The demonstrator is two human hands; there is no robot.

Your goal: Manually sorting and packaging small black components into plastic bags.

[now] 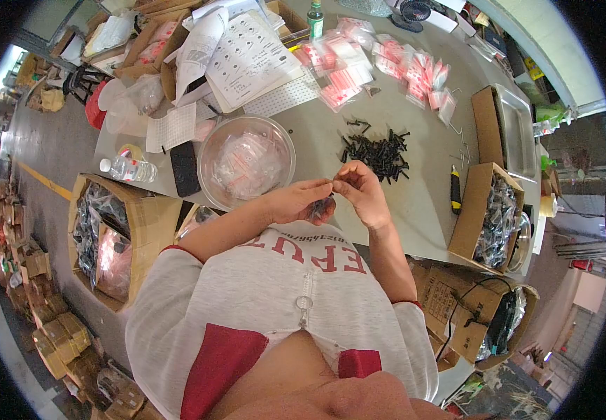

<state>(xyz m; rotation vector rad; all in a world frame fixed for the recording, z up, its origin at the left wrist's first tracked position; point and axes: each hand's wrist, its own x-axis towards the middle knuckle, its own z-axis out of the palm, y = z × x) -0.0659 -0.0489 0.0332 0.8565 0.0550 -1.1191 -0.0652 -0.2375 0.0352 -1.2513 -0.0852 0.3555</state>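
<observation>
Close to my chest, my left hand (301, 199) is closed around a small clear plastic bag (322, 209) with something dark inside. My right hand (364, 195) meets it, thumb and forefinger pinched together at the bag's upper end. What those right fingertips hold is hidden. Just beyond my hands a heap of black screws (380, 155) lies on the grey table (415, 203). To the left of them stands a clear round bowl (206, 162) with many small plastic bags (248, 164) in it.
Red-and-white packets (348, 77) lie at the far side, beside papers (250, 63). A black phone (185, 169) and water bottle (129, 169) are at left. A utility knife (455, 190) lies near a carton of bagged parts (474, 213) at right. Another carton (145, 224) stands lower left.
</observation>
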